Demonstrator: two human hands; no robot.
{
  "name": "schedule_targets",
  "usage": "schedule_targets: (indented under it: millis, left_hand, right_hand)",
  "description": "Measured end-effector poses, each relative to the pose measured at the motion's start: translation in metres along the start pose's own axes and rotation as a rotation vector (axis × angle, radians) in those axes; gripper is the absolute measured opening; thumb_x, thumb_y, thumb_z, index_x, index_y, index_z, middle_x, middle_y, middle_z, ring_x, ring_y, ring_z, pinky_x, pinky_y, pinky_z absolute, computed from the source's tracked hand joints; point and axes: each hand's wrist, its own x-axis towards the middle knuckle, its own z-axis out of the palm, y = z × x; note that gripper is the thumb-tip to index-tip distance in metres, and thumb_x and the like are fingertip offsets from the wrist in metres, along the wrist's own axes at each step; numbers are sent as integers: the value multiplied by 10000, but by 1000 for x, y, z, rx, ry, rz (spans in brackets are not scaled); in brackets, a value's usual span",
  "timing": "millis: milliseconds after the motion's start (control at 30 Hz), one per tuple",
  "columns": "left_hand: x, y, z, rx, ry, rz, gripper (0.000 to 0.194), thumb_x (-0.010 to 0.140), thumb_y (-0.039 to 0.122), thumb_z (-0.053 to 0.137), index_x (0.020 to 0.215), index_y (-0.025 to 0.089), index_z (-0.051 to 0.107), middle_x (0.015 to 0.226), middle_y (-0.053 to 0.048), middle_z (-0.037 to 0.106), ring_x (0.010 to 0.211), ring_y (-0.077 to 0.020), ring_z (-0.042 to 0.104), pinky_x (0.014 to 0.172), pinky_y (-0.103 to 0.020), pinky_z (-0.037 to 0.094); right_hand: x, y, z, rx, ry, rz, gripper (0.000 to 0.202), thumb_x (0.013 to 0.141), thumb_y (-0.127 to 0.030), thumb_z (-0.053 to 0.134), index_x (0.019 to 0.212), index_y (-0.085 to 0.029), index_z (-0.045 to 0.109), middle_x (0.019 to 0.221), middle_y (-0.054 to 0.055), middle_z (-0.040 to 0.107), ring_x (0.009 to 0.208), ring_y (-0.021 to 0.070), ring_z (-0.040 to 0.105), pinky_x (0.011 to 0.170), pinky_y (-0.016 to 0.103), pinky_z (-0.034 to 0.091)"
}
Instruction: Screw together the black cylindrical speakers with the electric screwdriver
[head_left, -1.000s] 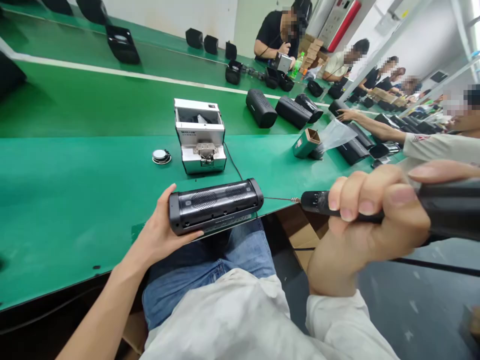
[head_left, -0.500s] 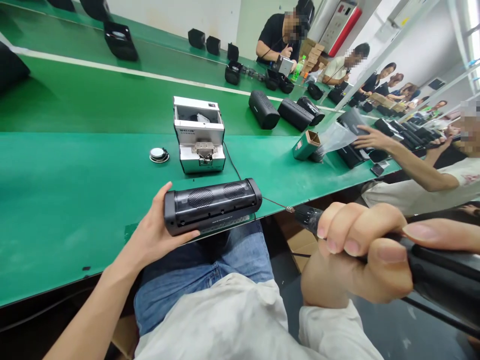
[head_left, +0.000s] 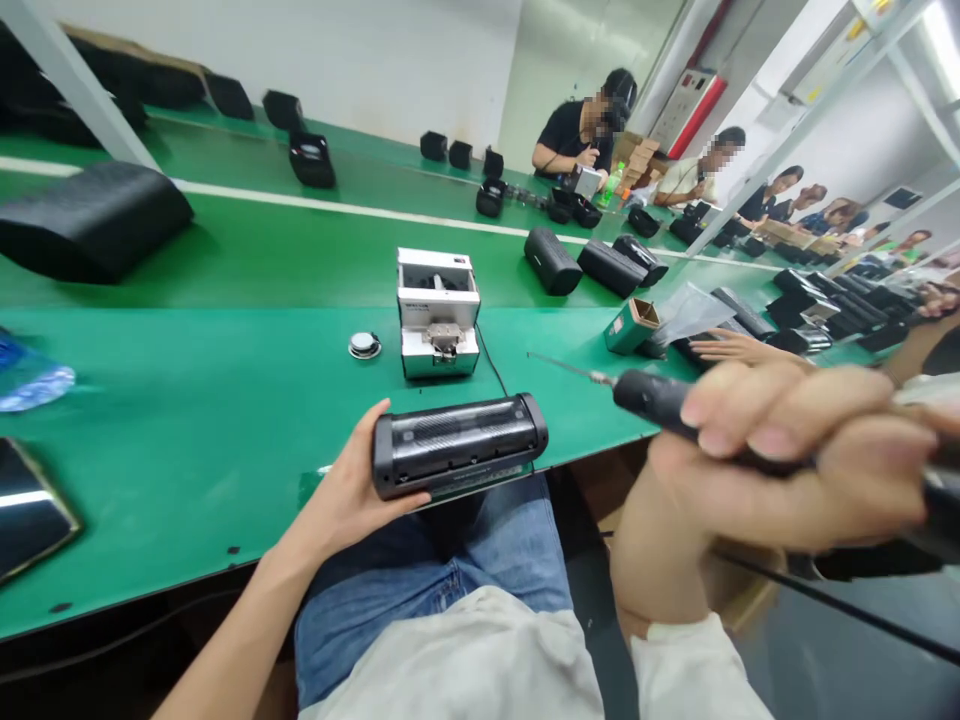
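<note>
My left hand (head_left: 356, 490) grips the left end of a black speaker (head_left: 461, 445) lying lengthwise at the front edge of the bench. Its long side faces up, with perforated driver areas and small holes along the near edge. My right hand (head_left: 802, 450), blurred, is wrapped round a black electric screwdriver (head_left: 652, 398) with a thin bit pointing left. The bit's tip is in the air, apart from the speaker, above and to its right. Behind the speaker stands a white screw feeder (head_left: 439, 320). A small round metal part (head_left: 364, 346) lies to the feeder's left.
A green box (head_left: 632, 327) and a plastic bag (head_left: 694, 312) stand to the right, near a co-worker's hand (head_left: 739, 347). Several black speakers (head_left: 553, 260) lie beyond. A phone (head_left: 34, 510) rests at left, below a large black housing (head_left: 94, 222). A metal post (head_left: 82, 80) rises there.
The screwdriver has lifted, its bit now higher above the bench. My view has turned left and up, bringing the phone in. My left hand keeps its hold on the speaker.
</note>
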Motion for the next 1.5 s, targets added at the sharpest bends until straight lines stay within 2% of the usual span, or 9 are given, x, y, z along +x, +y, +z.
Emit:
schedule_targets:
  millis: [100, 267, 433, 533, 667, 867, 1167, 1400, 1500]
  left_hand:
    - [-3, 0, 1, -10, 15, 37, 1188, 838, 503, 909, 1755, 276, 189, 1607, -188, 560, 1429, -422, 673, 1205, -584, 566]
    - [-8, 1, 3, -28, 33, 54, 1202, 827, 364, 949, 1757, 333, 188, 1630, -179, 544, 1458, -416, 651, 1210, -589, 563]
    - [-9, -2, 6, -67, 13, 45, 1231, 813, 333, 967, 1757, 356, 176, 1659, -191, 509, 1486, -427, 615, 1210, -614, 561]
    - [-8, -2, 6, -77, 5, 39, 1259, 799, 328, 981, 1756, 369, 163, 1674, -187, 491, 1510, -435, 592, 1226, -633, 546]
    - [-8, -1, 5, -85, -6, 25, 1277, 791, 294, 984, 1755, 386, 150, 1676, -173, 491, 1511, -434, 595, 1234, -647, 541]
    - [-8, 0, 5, -94, -4, 42, 1289, 785, 268, 991, 1752, 391, 148, 1675, -177, 478, 1523, -451, 577, 1238, -667, 535]
    - [-8, -1, 6, -83, 2, 36, 1279, 789, 293, 984, 1754, 388, 151, 1689, -170, 477, 1538, -437, 569, 1249, -646, 526]
    - [-10, -7, 7, -65, 24, 64, 1215, 817, 369, 947, 1764, 352, 186, 1635, -174, 535, 1462, -428, 646, 1216, -629, 560]
    - [-9, -15, 11, -44, 80, 50, 1106, 875, 469, 874, 1763, 332, 230, 1585, -172, 582, 1405, -438, 683, 1163, -653, 595]
  right_hand:
    - [21, 50, 72, 264, 24, -351, 232, 900, -334, 811, 834, -349, 589, 592, -79, 362, 422, 98, 401, 461, 326, 374]
    - [39, 140, 148, 182, -260, -161, 232, 952, -375, 766, 1026, -310, 556, 655, -99, 568, 491, 141, 570, 542, 319, 512]
    - [42, 132, 139, 264, -263, -167, 195, 948, -327, 742, 1092, -310, 612, 601, -130, 489, 418, 110, 496, 472, 286, 454]
    - [34, 114, 138, 239, -437, -88, 171, 938, -296, 758, 1034, -315, 617, 588, -126, 467, 406, 110, 484, 437, 289, 444]
    - [18, 131, 154, 123, -613, 33, 236, 937, -363, 781, 912, -292, 557, 568, -123, 475, 409, 108, 504, 443, 297, 489]
    - [14, 168, 170, 77, -594, 101, 314, 899, -379, 834, 916, -283, 536, 587, -137, 475, 398, 95, 505, 412, 281, 493]
    - [11, 170, 172, 67, -574, 103, 222, 907, -309, 783, 956, -285, 567, 634, -130, 507, 415, 85, 518, 396, 261, 498]
    - [13, 170, 185, 75, -794, 203, 327, 830, -424, 836, 992, -294, 583, 624, -124, 560, 444, 98, 514, 399, 261, 463]
    - [10, 166, 186, 8, -727, 244, 406, 804, -478, 892, 980, -279, 585, 706, -88, 585, 567, 112, 544, 469, 262, 483]
